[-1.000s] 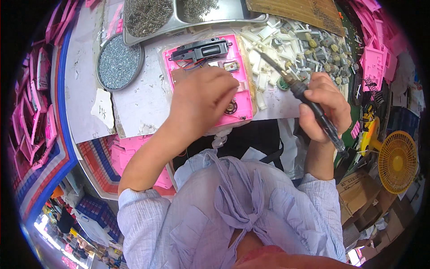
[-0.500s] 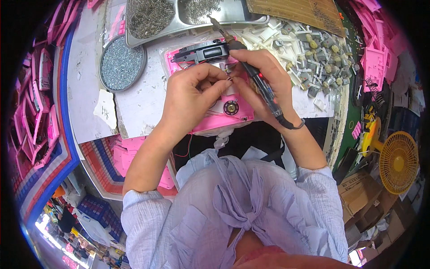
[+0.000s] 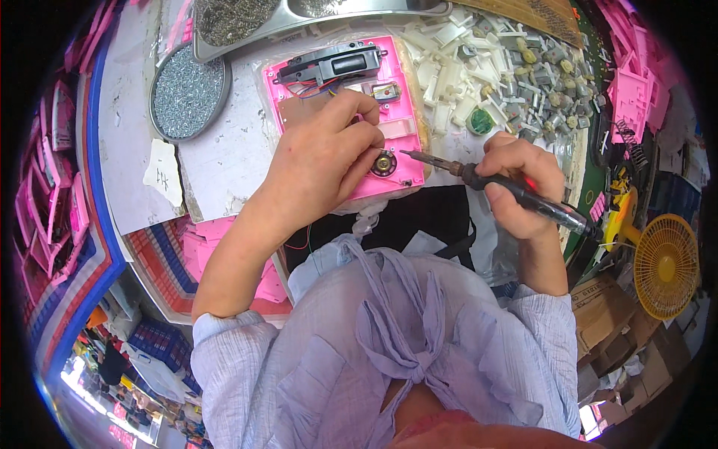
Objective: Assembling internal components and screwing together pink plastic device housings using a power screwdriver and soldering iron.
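Your left hand (image 3: 321, 153) lies flat, fingers together, pinning the pink casing (image 3: 348, 112) at the tabletop's near edge. Your right hand (image 3: 520, 179) has its fingers clamped on the soldering iron (image 3: 486, 183), with the tip kept just off the casing's right edge

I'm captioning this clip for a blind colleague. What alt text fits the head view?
Seen from above, a person's left hand presses on a pink plastic panel with a black module and wires, while the right hand holds a soldering iron, its tip near the panel's edge. A round tray of screws and loose small parts lie around it.
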`<state>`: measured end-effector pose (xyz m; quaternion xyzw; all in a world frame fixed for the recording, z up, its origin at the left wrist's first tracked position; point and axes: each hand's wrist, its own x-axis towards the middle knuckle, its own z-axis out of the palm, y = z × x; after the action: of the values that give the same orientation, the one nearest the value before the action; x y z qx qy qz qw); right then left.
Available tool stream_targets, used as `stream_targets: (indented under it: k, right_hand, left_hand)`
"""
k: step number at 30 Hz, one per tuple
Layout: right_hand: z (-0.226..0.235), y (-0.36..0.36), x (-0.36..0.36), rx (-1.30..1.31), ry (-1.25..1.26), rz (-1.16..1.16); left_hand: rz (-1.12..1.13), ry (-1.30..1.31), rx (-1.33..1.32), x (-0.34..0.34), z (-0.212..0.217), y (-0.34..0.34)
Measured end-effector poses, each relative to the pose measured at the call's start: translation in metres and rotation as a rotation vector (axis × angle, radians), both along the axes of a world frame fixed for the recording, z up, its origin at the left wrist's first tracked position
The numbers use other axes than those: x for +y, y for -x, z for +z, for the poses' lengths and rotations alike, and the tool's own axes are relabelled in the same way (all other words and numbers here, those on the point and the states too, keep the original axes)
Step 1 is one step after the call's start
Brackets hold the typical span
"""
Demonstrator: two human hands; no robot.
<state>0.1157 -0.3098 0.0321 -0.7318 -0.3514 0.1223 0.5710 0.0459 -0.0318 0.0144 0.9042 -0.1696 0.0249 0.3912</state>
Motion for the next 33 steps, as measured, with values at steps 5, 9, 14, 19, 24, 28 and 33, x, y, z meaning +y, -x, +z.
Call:
stream_targets:
  k: [5, 9, 14, 19, 24, 28, 33]
  right_hand:
    - [-0.003, -0.004, 0.015, -0.085, -0.001, 0.069]
    - [-0.004, -0.005, 0.016, -0.090, -0.002, 0.089]
    - [-0.004, -0.005, 0.019, -0.079, 0.021, 0.103]
    - [-0.004, -0.006, 0.021, -0.108, 0.018, 0.111]
    - [-0.002, -0.003, 0.010, -0.104, 0.036, 0.092]
    - [0.002, -0.005, 0.008, -0.120, -0.017, 0.078]
    - [0.001, -0.006, 0.002, -0.139, -0.057, 0.057]
  left_hand:
    - [-0.005, -0.005, -0.008, 0.001, -0.002, 0.001]
    - [-0.001, -0.016, -0.021, 0.000, -0.004, 0.002]
    - [0.012, -0.018, -0.067, -0.001, -0.006, 0.004]
    - [0.010, -0.006, -0.091, -0.001, -0.009, 0.004]
    - [0.011, -0.016, -0.084, -0.002, -0.010, 0.005]
    - [0.021, -0.003, -0.117, -0.003, -0.011, 0.003]
    - [0.030, 0.016, -0.105, -0.001, -0.010, 0.006]
